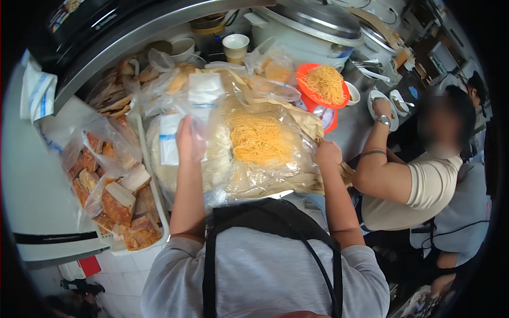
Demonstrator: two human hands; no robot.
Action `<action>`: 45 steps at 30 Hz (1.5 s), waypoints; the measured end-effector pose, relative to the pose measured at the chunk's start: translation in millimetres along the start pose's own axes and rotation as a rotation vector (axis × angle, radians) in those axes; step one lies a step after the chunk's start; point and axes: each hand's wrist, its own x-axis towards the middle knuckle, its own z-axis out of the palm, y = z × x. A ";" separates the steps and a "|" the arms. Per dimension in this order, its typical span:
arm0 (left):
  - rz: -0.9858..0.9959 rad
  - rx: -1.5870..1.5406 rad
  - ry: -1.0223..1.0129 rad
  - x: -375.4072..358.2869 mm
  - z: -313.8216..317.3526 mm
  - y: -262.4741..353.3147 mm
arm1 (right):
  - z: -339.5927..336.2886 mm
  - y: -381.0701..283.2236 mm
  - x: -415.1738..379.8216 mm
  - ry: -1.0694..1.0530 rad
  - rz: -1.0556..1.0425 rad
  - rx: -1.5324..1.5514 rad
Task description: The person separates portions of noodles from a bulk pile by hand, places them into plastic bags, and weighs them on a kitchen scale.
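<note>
A large clear plastic bag [249, 183] lies spread in front of me, with a block of thin yellow noodles [260, 139] in its middle. My right hand [328, 153] is closed on the bag's right edge, by crumpled brown paper [310, 124]. My left hand [190, 142] is at the left side, closed with clear plastic film over and around its fingers. Beside it are white bags with blue print [169, 139], and another white packet [204, 87] lies just above. Pale, whitish contents show through a plastic bag [161, 172] under my left forearm.
On the left, a white basket [142, 146] holds browned, crusted chunks in plastic. An orange plate [305, 79] carries more noodles [324, 84]. Behind stand a paper cup [235, 47] and a large lidded cooker [302, 40]. A co-worker [408, 175] on the right reaches over a white plate [383, 114].
</note>
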 end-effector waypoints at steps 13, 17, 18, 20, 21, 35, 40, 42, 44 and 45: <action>0.184 0.263 -0.149 -35.3 47.1 -13.5 | -67.1 -24.8 -24.7 0.246 -0.469 0.511; 0.244 0.469 -0.273 -46.9 53.1 -30.8 | -82.4 -75.4 -65.6 -0.357 -0.603 1.165; 0.262 0.530 -0.305 -54.0 56.5 -33.1 | -81.7 -83.7 -70.2 -0.416 -0.561 1.286; 0.350 0.694 -0.411 -64.8 56.7 -35.1 | -79.3 -95.7 -74.3 -0.537 -0.476 1.526; 0.430 0.773 -0.471 -68.5 57.3 -36.4 | -77.0 -99.1 -74.7 -0.558 -0.497 1.601; 0.109 0.320 -0.215 -49.1 59.9 -4.0 | -32.8 -76.6 -46.4 -0.488 -0.283 1.905; 0.227 0.453 -0.125 -36.1 49.9 7.5 | -31.1 -70.1 -49.1 -0.495 -0.323 1.750; 0.589 0.511 -0.071 -29.0 52.7 5.4 | -28.0 -69.6 -47.9 -0.412 -0.376 1.677; 0.793 0.783 -0.058 -44.5 63.4 15.5 | -27.8 -75.1 -51.7 -0.269 -0.385 1.667; 0.893 0.919 -0.049 -56.0 69.9 18.8 | -27.2 -80.0 -54.8 -0.199 -0.386 1.659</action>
